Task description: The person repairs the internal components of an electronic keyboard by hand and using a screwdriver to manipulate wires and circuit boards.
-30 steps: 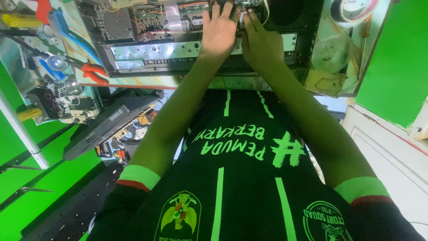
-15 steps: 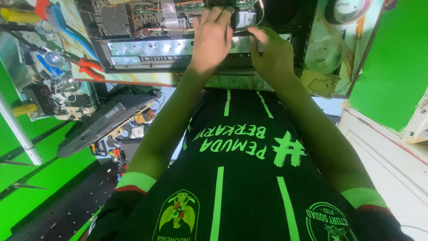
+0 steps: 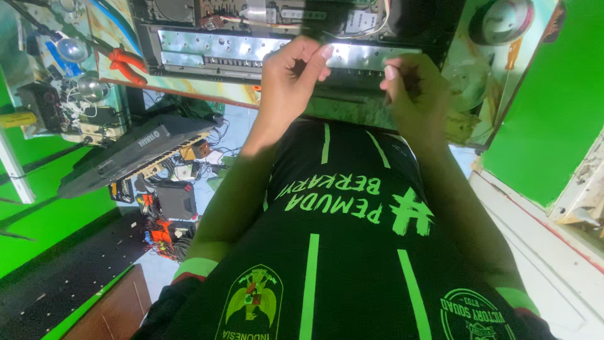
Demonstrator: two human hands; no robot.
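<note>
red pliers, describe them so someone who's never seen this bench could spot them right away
Start at the opened amplifier chassis with its shiny metal strip, in front of the person's hands. Just off its end lie the red pliers on the painted bench top. Their bright red handles stand out from the silvery bulbs nearby.

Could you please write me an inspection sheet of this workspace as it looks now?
Surface: bench with a patterned top, crowded.
Job's things: opened amplifier chassis with a shiny metal panel and circuit boards behind.
Clutter: red-handled pliers, two bulbs, a yellow-handled tool.
Hands: left hand and right hand raised before the chassis, fingers curled; whether they grip anything cannot be told.
Cables: thin wires over the boards; tangled leads on the floor.
Surroundings: green walls, a dark keyboard leaning below the bench, loose electronics on the floor.
</note>
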